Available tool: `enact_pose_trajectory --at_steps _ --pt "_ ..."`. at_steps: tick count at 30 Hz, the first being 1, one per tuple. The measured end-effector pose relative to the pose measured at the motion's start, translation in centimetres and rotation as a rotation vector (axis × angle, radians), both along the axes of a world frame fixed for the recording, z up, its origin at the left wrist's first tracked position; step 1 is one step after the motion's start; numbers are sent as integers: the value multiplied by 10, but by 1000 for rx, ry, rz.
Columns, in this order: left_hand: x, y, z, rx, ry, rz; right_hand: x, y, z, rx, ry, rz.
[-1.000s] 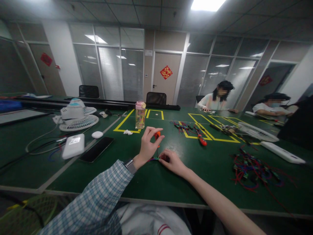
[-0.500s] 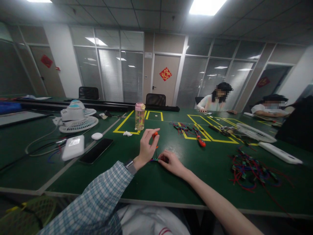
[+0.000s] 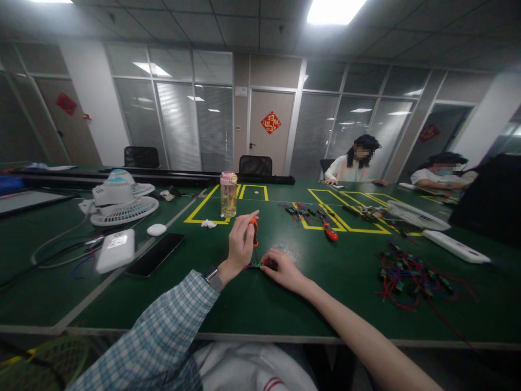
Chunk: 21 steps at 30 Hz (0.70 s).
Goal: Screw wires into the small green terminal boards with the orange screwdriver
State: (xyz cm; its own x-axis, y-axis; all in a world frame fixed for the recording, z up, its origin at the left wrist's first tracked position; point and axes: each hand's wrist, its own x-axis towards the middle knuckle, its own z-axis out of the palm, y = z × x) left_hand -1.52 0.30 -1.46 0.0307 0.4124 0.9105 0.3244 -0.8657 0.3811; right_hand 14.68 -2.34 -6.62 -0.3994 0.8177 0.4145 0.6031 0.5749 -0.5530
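Note:
My left hand (image 3: 241,242) is closed around the orange-and-black handle of a screwdriver (image 3: 255,233). Its thin shaft points down onto a small green terminal board (image 3: 255,265) with coloured wires, low over the green table. At the board's right end, my right hand (image 3: 283,269) pinches it between thumb and fingertips, which partly cover it. Where exactly the screwdriver tip meets the board is too small to make out.
A bundle of wired boards (image 3: 413,277) lies to the right, another pile (image 3: 303,212) farther off beside a red screwdriver (image 3: 331,232). On the left are a phone (image 3: 157,254), a white power bank (image 3: 116,250) and a fan (image 3: 124,209). A bottle (image 3: 228,198) stands ahead.
My left fingers have shifted around the screwdriver handle, and more of the handle shows below them. The right hand keeps its pinch. The whole view has swung slightly, moving everything left.

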Motion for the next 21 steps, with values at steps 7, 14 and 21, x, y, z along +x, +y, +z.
enact_pose_trajectory --at_steps 7,14,21 --pt "0 -2 1 4 14 -9 -1 -1 0 -1 12 -3" --pt "-1 -3 1 39 38 -9 -1 -1 0 -14 25 1" --pt "-2 -7 2 164 123 -28 -2 -2 2 -25 37 -3"
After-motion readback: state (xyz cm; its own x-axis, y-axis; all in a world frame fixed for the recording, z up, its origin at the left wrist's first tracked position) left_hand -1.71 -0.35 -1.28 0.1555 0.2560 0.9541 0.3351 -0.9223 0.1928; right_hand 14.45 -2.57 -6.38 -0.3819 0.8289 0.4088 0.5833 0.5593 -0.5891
